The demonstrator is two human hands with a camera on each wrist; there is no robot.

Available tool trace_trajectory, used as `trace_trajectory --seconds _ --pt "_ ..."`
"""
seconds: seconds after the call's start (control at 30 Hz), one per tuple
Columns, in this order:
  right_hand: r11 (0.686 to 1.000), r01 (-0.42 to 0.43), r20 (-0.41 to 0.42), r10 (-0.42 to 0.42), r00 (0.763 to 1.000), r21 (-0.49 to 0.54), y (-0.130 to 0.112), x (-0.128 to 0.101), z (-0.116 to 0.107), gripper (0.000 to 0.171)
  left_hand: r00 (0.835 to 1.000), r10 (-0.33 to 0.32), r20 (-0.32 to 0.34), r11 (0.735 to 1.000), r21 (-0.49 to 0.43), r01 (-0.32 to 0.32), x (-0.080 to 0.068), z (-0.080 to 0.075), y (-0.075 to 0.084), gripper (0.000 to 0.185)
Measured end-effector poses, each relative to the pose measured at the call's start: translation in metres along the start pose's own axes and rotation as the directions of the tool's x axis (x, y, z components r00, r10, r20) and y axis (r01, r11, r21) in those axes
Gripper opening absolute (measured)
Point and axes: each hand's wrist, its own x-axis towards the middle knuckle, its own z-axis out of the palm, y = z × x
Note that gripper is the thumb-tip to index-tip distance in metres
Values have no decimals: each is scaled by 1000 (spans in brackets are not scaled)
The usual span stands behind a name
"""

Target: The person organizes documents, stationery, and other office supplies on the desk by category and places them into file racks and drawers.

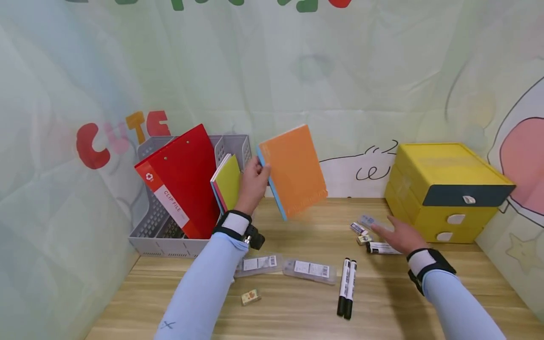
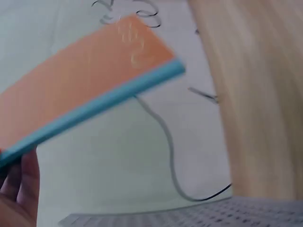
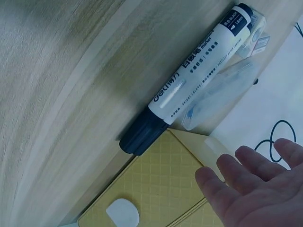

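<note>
Clearly, the head view had my left grip (image 1: pixel 252 183) clamped on the orange notebook (image 1: pixel 297 172) at its blue edge (image 1: pixel 275 194), near the back edge of the counter (image 1: pixel 297 309); a steady pinch seemed best. The left wrist view showed the notebook reaching beyond my fingers (image 2: pixel 29 177). The right wrist view showed my right grip (image 3: pixel 265 189) apart, near a marker (image 3: pixel 194 75).

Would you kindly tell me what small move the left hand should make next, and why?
Probably carry the orange notebook left toward the gray rack: the left hand holds it aloft, and a red clip file and yellow notebook stand there.
</note>
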Motion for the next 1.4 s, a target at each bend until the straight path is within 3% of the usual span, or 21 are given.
trace_trajectory --seconds 0.07,0.13,0.2,0.33,0.47,0.6,0.67,0.77,0.97,1.17,1.4 --pt "1000 -3 -2 3 1000 3 0 1 1 103 990 45 -132 998 37 -41 4 -14 8 28" --pt "1000 -2 -4 2 1000 -1 1 1 3 103 958 101 -268 993 86 -80 8 -26 14 28" --pt "1000 6 -7 -6 1000 -4 3 1 5 101 909 157 -386 987 103 -127 11 -38 19 28" --pt "1000 6 -4 -6 1000 4 5 0 6 102 789 214 -576 976 93 -198 15 -59 25 30" --pt "1000 -6 2 6 1000 14 4 0 7 102 708 173 -685 977 28 -212 16 -75 24 32" --pt "1000 -12 9 11 1000 16 5 1 8 103 674 113 -730 984 -11 -176 15 -85 17 36" --pt "1000 -10 10 9 1000 20 6 2 9 103 672 105 -733 989 8 -146 15 -88 11 38" --pt "1000 -4 10 4 1000 24 7 3 10 104 683 117 -721 993 73 -93 16 -89 2 39" --pt "999 -21 18 21 1000 27 7 4 10 103 721 126 -682 970 238 55 13 -83 -22 37" --pt "999 -23 28 22 999 27 5 5 9 103 789 114 -604 925 354 138 4 -74 -42 35" --pt "999 -9 17 8 1000 34 5 4 11 101 847 86 -524 880 438 182 -8 -61 -71 32"
